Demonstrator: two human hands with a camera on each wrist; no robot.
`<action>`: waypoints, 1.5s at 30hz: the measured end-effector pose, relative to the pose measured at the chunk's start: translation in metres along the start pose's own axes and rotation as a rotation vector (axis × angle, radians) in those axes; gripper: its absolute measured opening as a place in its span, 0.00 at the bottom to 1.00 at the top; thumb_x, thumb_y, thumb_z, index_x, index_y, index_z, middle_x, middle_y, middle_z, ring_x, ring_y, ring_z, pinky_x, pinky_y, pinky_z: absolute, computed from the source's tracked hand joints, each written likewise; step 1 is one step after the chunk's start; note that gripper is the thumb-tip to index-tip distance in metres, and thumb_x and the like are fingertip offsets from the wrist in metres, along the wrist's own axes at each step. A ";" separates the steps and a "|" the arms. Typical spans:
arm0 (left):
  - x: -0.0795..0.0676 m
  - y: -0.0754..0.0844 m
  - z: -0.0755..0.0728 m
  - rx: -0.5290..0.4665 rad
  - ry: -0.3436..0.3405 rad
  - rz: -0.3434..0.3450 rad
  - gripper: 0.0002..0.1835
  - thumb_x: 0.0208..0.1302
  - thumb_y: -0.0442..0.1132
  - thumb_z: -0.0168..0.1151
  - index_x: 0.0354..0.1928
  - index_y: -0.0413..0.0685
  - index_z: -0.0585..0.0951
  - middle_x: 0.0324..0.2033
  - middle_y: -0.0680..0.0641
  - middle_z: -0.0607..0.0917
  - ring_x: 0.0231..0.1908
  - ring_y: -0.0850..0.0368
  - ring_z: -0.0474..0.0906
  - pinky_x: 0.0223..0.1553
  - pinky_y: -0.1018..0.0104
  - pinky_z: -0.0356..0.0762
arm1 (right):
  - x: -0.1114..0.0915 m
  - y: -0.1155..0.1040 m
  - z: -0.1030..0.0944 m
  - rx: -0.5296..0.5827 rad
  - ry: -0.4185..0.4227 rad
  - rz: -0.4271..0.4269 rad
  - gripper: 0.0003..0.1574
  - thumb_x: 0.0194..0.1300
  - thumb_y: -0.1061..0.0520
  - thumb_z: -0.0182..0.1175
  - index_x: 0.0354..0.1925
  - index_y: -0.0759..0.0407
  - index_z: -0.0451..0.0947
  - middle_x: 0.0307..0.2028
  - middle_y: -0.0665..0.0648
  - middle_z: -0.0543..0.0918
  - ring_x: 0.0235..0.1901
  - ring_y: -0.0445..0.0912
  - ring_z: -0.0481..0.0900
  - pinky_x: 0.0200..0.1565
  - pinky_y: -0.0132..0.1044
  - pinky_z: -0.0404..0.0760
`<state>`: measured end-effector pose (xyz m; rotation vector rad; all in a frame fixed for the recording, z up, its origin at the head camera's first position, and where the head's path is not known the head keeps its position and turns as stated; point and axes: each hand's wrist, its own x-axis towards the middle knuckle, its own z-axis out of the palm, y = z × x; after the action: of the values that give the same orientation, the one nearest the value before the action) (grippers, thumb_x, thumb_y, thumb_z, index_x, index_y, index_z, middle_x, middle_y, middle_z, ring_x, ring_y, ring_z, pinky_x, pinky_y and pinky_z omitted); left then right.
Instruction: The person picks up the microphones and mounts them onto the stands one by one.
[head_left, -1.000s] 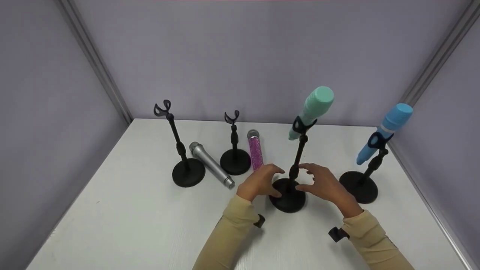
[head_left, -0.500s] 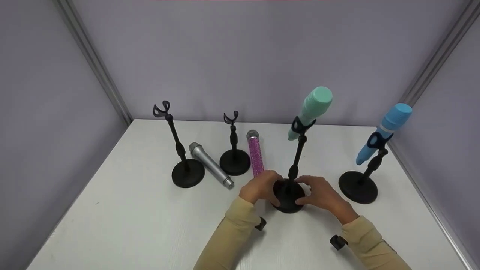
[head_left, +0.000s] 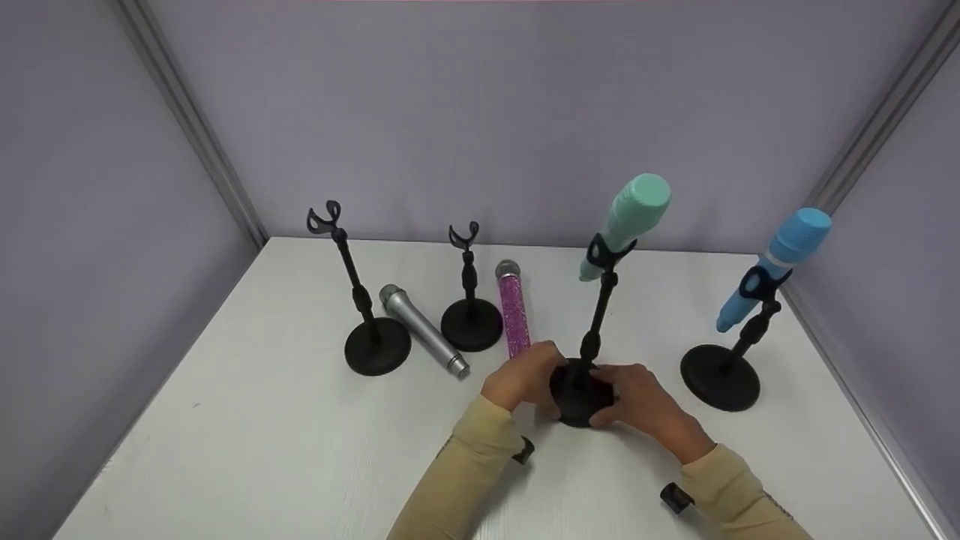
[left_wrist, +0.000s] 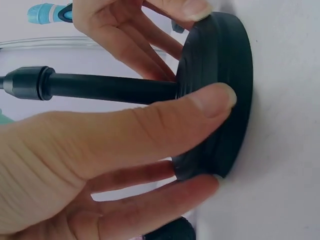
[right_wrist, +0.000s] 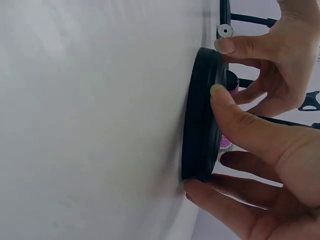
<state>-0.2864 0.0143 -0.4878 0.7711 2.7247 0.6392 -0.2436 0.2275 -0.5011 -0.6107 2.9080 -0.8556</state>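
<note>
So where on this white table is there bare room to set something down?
The near-left stretch of the white table, in front of the tall empty black stand, is bare. So is the far strip beside the blue microphone's stand. The middle, around the silver microphone and both hands, is crowded.

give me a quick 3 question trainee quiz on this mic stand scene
1. True or false: both hands grip the round base of the stand carrying the mint microphone.
2. How many stands have an empty clip? A) one B) two C) three
3. Which microphone lies flat between the two empty stands?

Key: 1. True: the left hand and right hand clasp its rim. 2. B. 3. The silver microphone; the pink glitter microphone lies further right.
</note>
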 end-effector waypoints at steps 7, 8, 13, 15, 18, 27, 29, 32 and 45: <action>0.007 0.002 0.008 0.048 0.037 0.059 0.30 0.39 0.38 0.89 0.50 0.47 0.89 0.42 0.51 0.85 0.43 0.60 0.78 0.55 0.67 0.79 | 0.002 0.009 -0.007 -0.022 -0.001 0.020 0.44 0.45 0.59 0.83 0.59 0.73 0.80 0.55 0.70 0.86 0.58 0.66 0.82 0.60 0.62 0.77; 0.008 0.003 0.009 0.053 0.046 0.068 0.30 0.39 0.38 0.88 0.50 0.47 0.89 0.42 0.51 0.85 0.43 0.60 0.78 0.55 0.67 0.79 | 0.003 0.011 -0.009 -0.023 -0.005 0.022 0.44 0.45 0.59 0.83 0.60 0.73 0.80 0.56 0.71 0.85 0.58 0.66 0.81 0.61 0.63 0.76; 0.019 0.008 0.011 0.047 0.069 0.067 0.31 0.42 0.39 0.87 0.54 0.49 0.88 0.43 0.51 0.87 0.46 0.60 0.80 0.57 0.66 0.80 | 0.010 0.018 -0.019 -0.037 -0.011 0.040 0.43 0.45 0.62 0.82 0.59 0.73 0.80 0.56 0.72 0.85 0.58 0.68 0.81 0.61 0.64 0.76; 0.025 0.009 0.011 0.035 0.072 0.056 0.32 0.43 0.39 0.87 0.55 0.50 0.88 0.44 0.51 0.87 0.47 0.59 0.80 0.58 0.65 0.80 | 0.012 0.020 -0.023 -0.049 -0.016 0.053 0.41 0.47 0.63 0.81 0.60 0.73 0.79 0.57 0.73 0.84 0.58 0.69 0.80 0.61 0.64 0.76; 0.036 0.009 0.011 0.021 0.077 0.042 0.32 0.44 0.39 0.87 0.56 0.49 0.87 0.46 0.50 0.87 0.50 0.58 0.81 0.60 0.65 0.79 | 0.017 0.024 -0.029 -0.049 -0.029 0.086 0.41 0.49 0.63 0.79 0.61 0.73 0.79 0.59 0.74 0.83 0.59 0.70 0.78 0.62 0.64 0.75; 0.062 0.010 0.011 -0.024 0.097 0.003 0.34 0.45 0.37 0.85 0.58 0.46 0.85 0.52 0.48 0.87 0.55 0.55 0.81 0.64 0.63 0.77 | 0.038 0.041 -0.038 -0.077 -0.071 0.154 0.43 0.54 0.58 0.79 0.64 0.72 0.76 0.61 0.75 0.80 0.62 0.71 0.74 0.65 0.66 0.70; 0.068 0.010 0.013 -0.022 0.115 0.017 0.31 0.46 0.36 0.85 0.57 0.45 0.86 0.51 0.47 0.88 0.54 0.55 0.81 0.63 0.63 0.77 | 0.043 0.046 -0.039 -0.080 -0.065 0.161 0.42 0.53 0.59 0.79 0.63 0.73 0.76 0.60 0.75 0.81 0.61 0.71 0.75 0.65 0.66 0.70; 0.078 0.009 0.017 -0.024 0.150 0.040 0.26 0.47 0.34 0.83 0.52 0.45 0.88 0.48 0.48 0.89 0.51 0.57 0.83 0.61 0.65 0.78 | 0.051 0.054 -0.042 -0.084 -0.051 0.154 0.40 0.52 0.60 0.79 0.61 0.75 0.78 0.58 0.75 0.82 0.59 0.71 0.77 0.64 0.65 0.72; 0.104 0.008 0.022 -0.086 0.211 0.021 0.23 0.57 0.33 0.76 0.56 0.46 0.86 0.51 0.47 0.89 0.55 0.56 0.84 0.64 0.65 0.77 | 0.069 0.076 -0.054 -0.078 -0.011 0.134 0.38 0.52 0.63 0.78 0.59 0.75 0.78 0.56 0.75 0.83 0.57 0.71 0.78 0.63 0.65 0.72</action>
<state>-0.3620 0.0844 -0.5142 0.7513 2.8571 0.8826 -0.3428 0.2865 -0.4916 -0.4186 2.9434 -0.7243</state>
